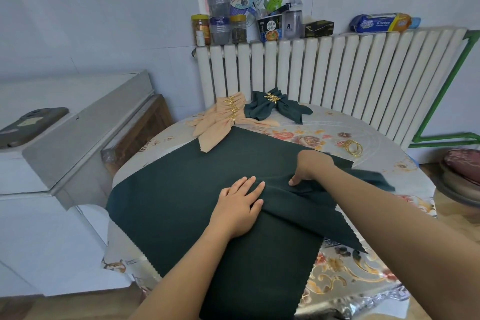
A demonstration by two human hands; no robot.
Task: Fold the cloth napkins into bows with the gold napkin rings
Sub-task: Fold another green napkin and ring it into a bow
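- The dark green napkin (197, 189) lies spread flat on the round table (389, 163), and I take it as my landmark. It covers most of the near half of the table.
- I judge the cloth to be light, soft and limp. It will not keep a fold by itself (the zigzag-cut edges look thin), so it must be pressed while I fold it.
- My left hand (240, 206) lies flat near the napkin's middle, fingers straight and a little spread. It presses and grips nothing.
- My right hand (310, 166) is just right of the left hand. Its fingers curl down on the turned-over right corner; I believe it pinches the fold.
- The best hold, in my opinion, is at the corners or along the fold edge.
- The loose gold rings (352, 147) lie beyond the napkin's far right corner; the finished bows (275, 106) lie behind its far edge.
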